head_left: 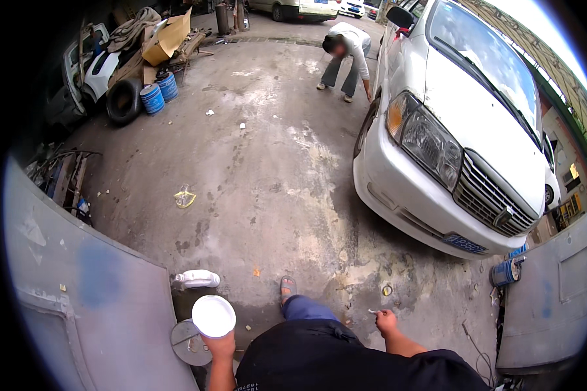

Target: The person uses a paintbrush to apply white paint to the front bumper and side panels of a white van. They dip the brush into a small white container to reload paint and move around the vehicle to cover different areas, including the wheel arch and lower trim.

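My left hand is closed on a round white container at the lower left, which hides most of its fingers. Behind it a white plastic jug lies on its side on the concrete, and a grey round disc is partly covered by the container. At the lower right my right hand is closed on a small whitish object, too small to name exactly. My sandalled foot shows between the two hands.
A white car fills the right, with another person bending beside it. Metal doors flank me. Blue buckets, a tire and scrap stand at the back left. A blue can sits by the right door.
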Motion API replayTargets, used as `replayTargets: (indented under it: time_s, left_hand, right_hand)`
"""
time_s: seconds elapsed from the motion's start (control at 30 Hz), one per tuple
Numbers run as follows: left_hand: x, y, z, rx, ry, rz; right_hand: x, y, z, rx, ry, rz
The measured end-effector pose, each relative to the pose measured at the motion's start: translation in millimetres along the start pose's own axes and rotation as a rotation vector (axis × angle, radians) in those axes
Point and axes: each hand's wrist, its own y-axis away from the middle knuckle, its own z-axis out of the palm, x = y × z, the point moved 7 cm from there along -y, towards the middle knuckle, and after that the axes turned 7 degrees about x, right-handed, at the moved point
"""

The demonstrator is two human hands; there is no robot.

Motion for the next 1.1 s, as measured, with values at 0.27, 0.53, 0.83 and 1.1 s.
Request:
replayTargets:
  time_s: [0.27, 0.53, 0.83, 1.1]
  left_hand:
    - [50.6, -192.1, 136.1, -0.059, 0.019, 0.062]
    - [45.7, -402.6, 290.6, -0.274, 0.036, 0.13]
    - [73.6, -621.6, 445.3, -0.513, 0.069, 0.282]
    - [99.6, -745.2, 608.1, -0.611, 0.163, 0.289]
  right_hand:
    - [-376.2, -142.6, 63.9, -0.066, -0.284, -0.127]
    - [-679.8, -182.8, 112.6, -0.179, -0.855, -0.309]
    - [-937.1, -194.7, 141.9, -0.271, -1.029, -0.54]
    - [-1063.1, -283.4, 216.2, -0.418, -0.661, -0.672]
